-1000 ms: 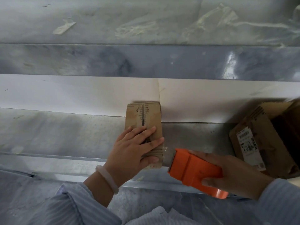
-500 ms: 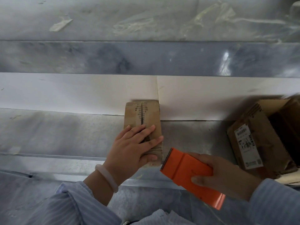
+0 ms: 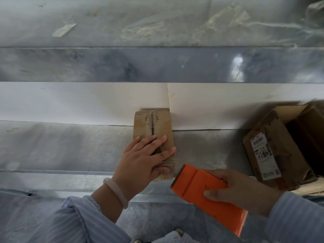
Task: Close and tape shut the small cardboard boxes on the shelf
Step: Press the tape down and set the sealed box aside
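A small brown cardboard box (image 3: 153,125) lies closed on the metal shelf (image 3: 70,148), its top seam running away from me. My left hand (image 3: 143,160) presses flat on the near half of the box, fingers spread across the seam and thumb against the near end. My right hand (image 3: 242,190) grips an orange tape dispenser (image 3: 199,190), whose toothed edge sits just right of the box's near corner, a little apart from it.
A larger open cardboard box (image 3: 273,151) with a white shipping label lies at the right end of the shelf. Pale paper (image 3: 70,102) lines the shelf's back. An upper metal shelf (image 3: 122,21) carries scraps of old tape.
My right hand has swung the orange dispenser left and slightly down, bringing its toothed edge nearer the box's near corner. My left hand has stayed pressed on the box.
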Demonstrator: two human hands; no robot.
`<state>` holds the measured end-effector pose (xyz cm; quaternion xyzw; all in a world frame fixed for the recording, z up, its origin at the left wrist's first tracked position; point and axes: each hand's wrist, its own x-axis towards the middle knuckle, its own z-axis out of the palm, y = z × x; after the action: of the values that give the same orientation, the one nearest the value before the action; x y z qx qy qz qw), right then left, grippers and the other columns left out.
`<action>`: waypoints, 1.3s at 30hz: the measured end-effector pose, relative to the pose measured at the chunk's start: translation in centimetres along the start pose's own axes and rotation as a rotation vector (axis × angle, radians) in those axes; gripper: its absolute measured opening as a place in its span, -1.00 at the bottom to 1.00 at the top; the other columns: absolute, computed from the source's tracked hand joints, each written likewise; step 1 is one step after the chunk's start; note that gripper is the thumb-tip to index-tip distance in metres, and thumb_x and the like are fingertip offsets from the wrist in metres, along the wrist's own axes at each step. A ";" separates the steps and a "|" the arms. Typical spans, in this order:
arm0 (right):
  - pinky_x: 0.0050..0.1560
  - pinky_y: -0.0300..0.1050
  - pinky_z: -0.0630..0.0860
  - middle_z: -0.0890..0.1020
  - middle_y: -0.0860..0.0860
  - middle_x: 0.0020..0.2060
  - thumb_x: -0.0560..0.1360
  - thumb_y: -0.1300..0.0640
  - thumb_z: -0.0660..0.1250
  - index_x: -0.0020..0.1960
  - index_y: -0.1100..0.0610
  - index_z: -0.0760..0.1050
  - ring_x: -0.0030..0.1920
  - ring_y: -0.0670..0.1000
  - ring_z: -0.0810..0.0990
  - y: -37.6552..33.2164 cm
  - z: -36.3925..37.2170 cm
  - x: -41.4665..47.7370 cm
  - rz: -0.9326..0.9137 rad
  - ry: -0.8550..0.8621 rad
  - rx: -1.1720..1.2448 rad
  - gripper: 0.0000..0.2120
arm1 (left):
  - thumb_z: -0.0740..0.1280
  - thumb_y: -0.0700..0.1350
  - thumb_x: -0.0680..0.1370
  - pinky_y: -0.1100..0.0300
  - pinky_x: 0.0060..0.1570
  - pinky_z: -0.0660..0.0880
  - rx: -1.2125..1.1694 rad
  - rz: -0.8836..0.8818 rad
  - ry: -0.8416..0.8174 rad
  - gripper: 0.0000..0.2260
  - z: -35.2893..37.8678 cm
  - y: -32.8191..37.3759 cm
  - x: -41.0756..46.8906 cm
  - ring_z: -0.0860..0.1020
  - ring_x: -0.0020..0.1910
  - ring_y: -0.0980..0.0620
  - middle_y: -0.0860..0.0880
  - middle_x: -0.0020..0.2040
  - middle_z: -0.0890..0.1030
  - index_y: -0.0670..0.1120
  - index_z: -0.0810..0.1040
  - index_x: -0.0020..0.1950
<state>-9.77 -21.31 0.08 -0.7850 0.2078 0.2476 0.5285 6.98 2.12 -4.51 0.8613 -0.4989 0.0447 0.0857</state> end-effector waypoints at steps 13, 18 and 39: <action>-0.01 -0.19 0.60 0.71 -0.20 -0.06 0.34 -0.14 0.51 0.15 -0.27 0.51 -0.06 -0.14 0.70 -0.4 1.1 0.0 0.058 -0.012 0.101 -0.59 | -0.07 0.35 0.59 -0.13 0.42 0.29 -0.006 -0.002 -0.025 -0.51 -0.1 0.0 0.1 0.35 0.46 -0.02 0.10 0.50 0.36 0.29 0.30 0.46; 0.00 -0.17 0.62 0.71 -0.19 -0.04 0.36 -0.15 0.51 0.19 -0.25 0.52 -0.05 -0.12 0.70 0.2 1.6 -0.3 0.038 -0.010 0.110 -0.58 | 0.03 0.32 0.58 -0.14 0.40 0.31 0.001 0.006 -0.018 -0.54 0.0 0.0 0.0 0.36 0.45 -0.02 0.09 0.49 0.38 0.27 0.34 0.45; 0.20 0.01 0.56 0.68 -0.15 0.01 0.41 -0.14 0.47 0.10 -0.36 0.45 0.01 -0.08 0.67 -0.2 2.8 0.6 0.086 0.039 0.064 -0.67 | -0.10 0.33 0.61 -0.14 0.41 0.29 0.023 0.007 -0.013 -0.52 0.0 0.2 0.0 0.38 0.44 -0.04 0.07 0.48 0.39 0.26 0.29 0.47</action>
<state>-9.62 -18.71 -1.07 -0.7625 0.2594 0.2480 0.5382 6.84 2.03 -4.47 0.8608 -0.5018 0.0452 0.0726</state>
